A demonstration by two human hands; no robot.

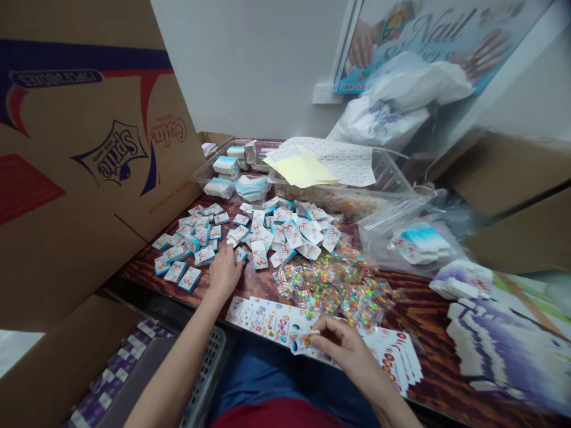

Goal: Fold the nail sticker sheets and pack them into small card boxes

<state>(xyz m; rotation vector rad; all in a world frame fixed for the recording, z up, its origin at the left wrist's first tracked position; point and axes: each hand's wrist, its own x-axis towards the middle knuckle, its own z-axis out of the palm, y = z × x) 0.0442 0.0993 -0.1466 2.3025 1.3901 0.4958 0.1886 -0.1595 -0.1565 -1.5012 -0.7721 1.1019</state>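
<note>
My left hand [224, 270] reaches forward onto the wooden table [414, 309], its fingers curled over one of the small blue-and-white header cards [250, 235] spread there in a heap. My right hand [341, 345] is near the table's front edge, pinching a small printed sticker card [300, 343] between thumb and fingers. It hovers over a fanned row of sticker sheets [267, 318]. A pile of little clear bags with colourful bits [339, 282] lies just beyond my right hand.
A large Sprite cardboard box [89, 160] walls off the left. Clear plastic bins [339, 190] with yellow paper [300, 166] and card stacks stand at the back. A clear bag of cards [417, 241] and purple printed packs [504, 333] lie right. A grey basket [207, 368] sits below.
</note>
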